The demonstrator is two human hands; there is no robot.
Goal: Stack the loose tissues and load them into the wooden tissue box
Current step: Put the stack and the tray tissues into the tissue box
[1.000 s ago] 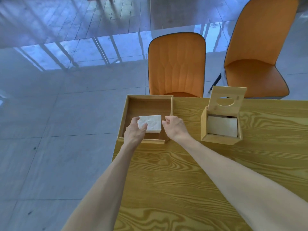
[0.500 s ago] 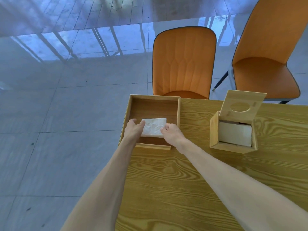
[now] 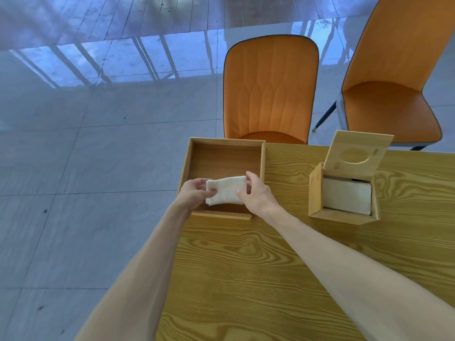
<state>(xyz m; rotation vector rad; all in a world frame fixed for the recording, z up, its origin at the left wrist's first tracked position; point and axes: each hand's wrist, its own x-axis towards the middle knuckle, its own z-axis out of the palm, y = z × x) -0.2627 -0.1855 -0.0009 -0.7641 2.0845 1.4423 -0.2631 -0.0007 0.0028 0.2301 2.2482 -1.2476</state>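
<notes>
Both hands are working over the shallow wooden tray [image 3: 263, 158] at centre frame, near the table's left edge. The left hand [image 3: 194, 193] is curled around the left end of a small stack of white tissues [image 3: 225, 193], thumb on top, fingers underneath. The right hand [image 3: 257, 194] is gripping the right end, thumb on the near side and fingers hooked over the far edge. The stack is sagging slightly in the middle and appears to be lifting clear of the tray floor, though the angle is not letting me confirm a gap beneath it.

No other loose tissues are showing in the tray; the visible floor is bare wood.

The wooden tissue box [image 3: 316, 190] is sitting at right of frame, well apart from the tray, on the wood-grain table [image 3: 246, 267]. Its lid [image 3: 357, 153], with an oval dispensing slot, is standing tilted open at the back. A white block of tissues [image 3: 346, 196] is already sitting inside, filling much of the opening.

Progress judgement: gathering looks essentially done, and part of the load is already in the box. Remaining: carrying this held stack rightward to the box, seating it on the block inside, probably closing the lid.

Two orange chairs [image 3: 269, 89] are standing beyond the table's far edge.
</notes>
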